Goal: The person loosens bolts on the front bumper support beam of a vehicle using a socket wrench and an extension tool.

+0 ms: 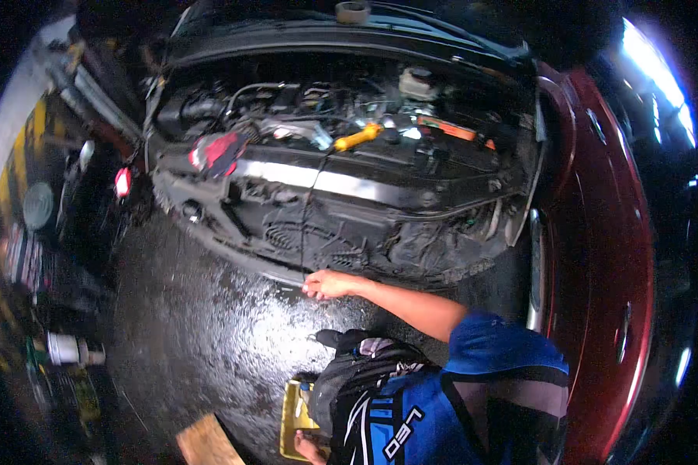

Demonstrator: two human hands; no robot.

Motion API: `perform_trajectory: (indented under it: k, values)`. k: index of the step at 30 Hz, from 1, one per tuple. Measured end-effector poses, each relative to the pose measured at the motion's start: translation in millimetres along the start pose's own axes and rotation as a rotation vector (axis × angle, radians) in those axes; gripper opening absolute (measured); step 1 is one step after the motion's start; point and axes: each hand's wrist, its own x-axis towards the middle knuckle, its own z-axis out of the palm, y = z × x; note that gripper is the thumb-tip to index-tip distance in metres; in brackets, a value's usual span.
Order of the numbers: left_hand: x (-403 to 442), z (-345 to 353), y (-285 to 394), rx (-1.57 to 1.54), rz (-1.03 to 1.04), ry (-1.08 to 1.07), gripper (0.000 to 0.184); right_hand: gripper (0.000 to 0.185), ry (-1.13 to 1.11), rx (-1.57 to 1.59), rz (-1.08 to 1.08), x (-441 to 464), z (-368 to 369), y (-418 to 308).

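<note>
My right hand (327,284) reaches out in front of the car's open front end, fingers pinched around a thin black cord (309,203). That cord runs up over the silver front crossbar (318,177) to a yellow, handle-shaped tool (358,138) lying on the engine (287,101); its kind is unclear. Low in the view, my left hand (309,448) is partly hidden by my body, its fingers curled over a yellow tray (288,415). What they hold, if anything, cannot be made out. Small items lie in the tray.
A red and dark cloth (219,153) rests on the crossbar's left end. An orange bar (456,130) lies across the engine's right side. A red car (597,232) stands close on the right. Wooden board (209,442) and white container (63,349) are at lower left. The floor (233,325) looks wet.
</note>
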Motion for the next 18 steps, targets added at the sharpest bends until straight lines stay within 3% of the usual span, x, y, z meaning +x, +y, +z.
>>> perform_trajectory:
  k: [1,2,3,5,9,11,12,13,15,17,18]
  values:
    - [17.8,-22.4,13.4,0.013,0.021,-0.086,0.033,0.039,0.045,0.020,-0.025,-16.6,12.8,-14.2]
    - [23.2,-34.2,47.2,-0.329,-0.185,-0.088,0.035,0.039,0.084,0.037,-0.047,-30.4,25.3,-26.2]
    - [45.5,73.1,117.1,-0.042,0.106,-0.194,0.032,0.038,0.160,0.020,-0.216,-44.9,-63.9,-69.5]
    - [38.6,46.5,114.0,-0.288,0.042,-0.366,0.027,0.037,0.206,0.205,-0.284,-99.1,-48.7,-62.2]
    - [9.8,54.5,94.2,-0.172,-0.054,-0.376,0.022,0.030,0.412,0.220,-0.328,-173.1,-68.8,-65.0]
    - [-23.7,70.6,64.8,0.013,0.256,-0.392,0.021,0.024,0.675,-0.371,-0.385,-195.0,-139.5,-91.9]
    - [-38.8,75.4,49.7,0.117,0.500,-0.377,0.020,0.024,0.872,-0.504,-0.738,-215.1,-176.7,-119.4]
    - [-52.5,79.1,35.4,0.186,0.752,-0.342,0.020,0.025,1.170,-0.549,-0.477,-232.1,-218.2,-153.2]
    - [-95.5,85.8,16.7,0.240,0.431,-0.430,0.021,0.023,1.663,-1.351,-0.714,-255.1,-356.0,-194.7]
    - [-130.6,89.2,7.7,0.247,0.200,-0.453,0.023,0.022,1.872,-1.395,-0.391,-298.8,-405.0,-248.5]
    - [-144.2,92.4,7.6,0.235,0.131,-0.447,0.023,0.029,1.906,-1.204,-0.561,-306.6,-449.2,-251.9]
